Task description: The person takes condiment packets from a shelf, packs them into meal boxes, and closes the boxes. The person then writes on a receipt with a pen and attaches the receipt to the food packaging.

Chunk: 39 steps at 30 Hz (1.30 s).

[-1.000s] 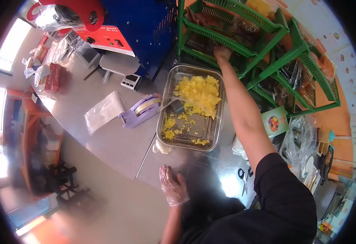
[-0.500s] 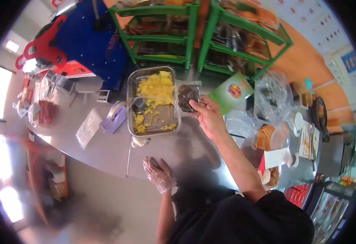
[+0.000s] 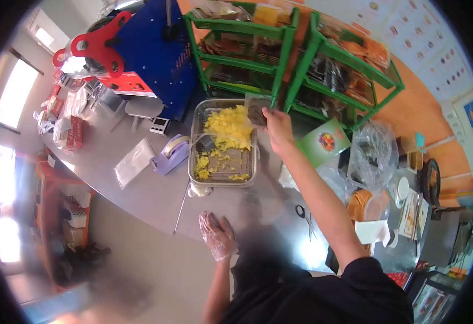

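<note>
My bare right hand reaches forward and grips a small clear bag of dark brown food, thumb on top. The bag is held over the back right corner of a metal tray. Crumbly yellow food lies in that tray, mostly toward its back, and a clear strip crosses it with a dark piece beneath. Nearer my body, my left hand wears a clear plastic glove. Its fingers are stretched out, holding nothing, near the table's front edge.
Green tiered racks with packaged food stand behind the tray. A purple tape dispenser and clear plastic bags lie left. Black-handled scissors rest under my right forearm. A green picture card and a plastic-wrapped container are to the right.
My right hand has carried the brown-food bag forward, toward the rack. The scissors have come into sight beneath the forearm. My view has shifted; the left hand stays open.
</note>
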Tool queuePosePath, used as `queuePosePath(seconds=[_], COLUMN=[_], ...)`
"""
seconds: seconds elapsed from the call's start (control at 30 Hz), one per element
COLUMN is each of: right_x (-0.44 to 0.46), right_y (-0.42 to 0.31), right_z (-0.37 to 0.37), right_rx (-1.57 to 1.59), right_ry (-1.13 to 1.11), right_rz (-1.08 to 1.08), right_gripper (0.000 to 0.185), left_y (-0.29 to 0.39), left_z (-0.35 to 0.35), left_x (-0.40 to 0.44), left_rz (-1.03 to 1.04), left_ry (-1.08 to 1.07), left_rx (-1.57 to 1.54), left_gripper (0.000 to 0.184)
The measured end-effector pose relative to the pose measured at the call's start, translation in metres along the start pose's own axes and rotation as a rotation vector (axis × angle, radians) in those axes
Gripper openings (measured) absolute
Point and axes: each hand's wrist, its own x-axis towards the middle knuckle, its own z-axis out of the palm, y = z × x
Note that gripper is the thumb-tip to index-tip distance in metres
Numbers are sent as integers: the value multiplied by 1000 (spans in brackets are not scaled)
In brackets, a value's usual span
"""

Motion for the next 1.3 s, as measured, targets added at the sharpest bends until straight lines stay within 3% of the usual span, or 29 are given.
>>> queuePosePath(seconds=[0.07,0.17,0.27,0.37,0.4,0.57,0.7,0.9,0.97,1.03,1.1,1.17,1.3], right_x=[71,154,192,228,257,265,263,282,299,313,327,336,277], right_y=[15,19,40,64,73,40,4,15,33,49,55,58,33], right_z=[45,82,118,140,143,156,160,119,100,91,90,95,137], right_rx=[294,671,325,-759,-854,-1357,-1675,-1246,-1172,-1268,-1546,-1403,-1518], right_ry=[82,231,262,41,-130,-498,-701,-408,-362,-277,-153,-377,-413], right_rz=[168,62,25,-654,-623,-767,-625,-820,-1101,-1205,-1123,-919,-817], right_gripper=[12,13,33,28,40,45,46,42,44,42,42,53,92], left_y=[-5,-8,-11,-15,-16,-18,-17,-19,-18,-16,-16,-15,-13], left_z=[3,4,6,9,10,12,10,10,10,9,10,9,8], left_x=[-1,1,3,0,-1,2,4,2,3,3,3,3,5], left_rz=[-6,-54,-88,-93,-94,-103,-101,-94,-94,-90,-95,-97,-106], left_ry=[-1,-15,-31,-48,-51,-73,-84,-86,-86,-80,-84,-86,-91], left_rx=[-7,-13,-11,-1,0,-5,-25,-42,-44,-38,-33,-30,-27], left_gripper=[46,47,51,53,54,56,50,48,48,48,48,48,47])
